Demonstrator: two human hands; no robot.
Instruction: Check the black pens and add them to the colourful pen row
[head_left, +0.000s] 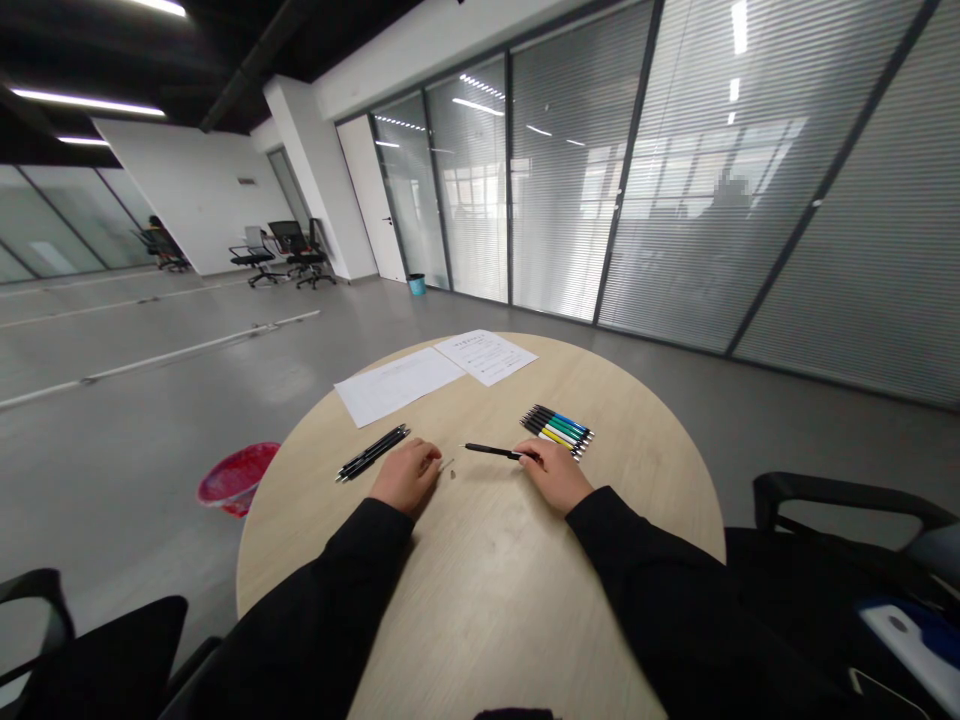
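Observation:
My right hand [553, 473] rests on the round wooden table [487, 590], fingers closed on the end of a black pen [491, 451] that points left. My left hand [406, 475] lies curled on the table, a small silvery part [447, 465] just off its fingertips, touching or nearly so. A group of black pens [373, 452] lies left of that hand. A row of coloured pens [559, 429] lies beyond my right hand.
Two white paper sheets [399, 384] [486, 355] lie at the table's far side. A red bin [236, 477] stands on the floor to the left. Black chair arms sit at both lower corners [840, 492]. Glass partitions run behind.

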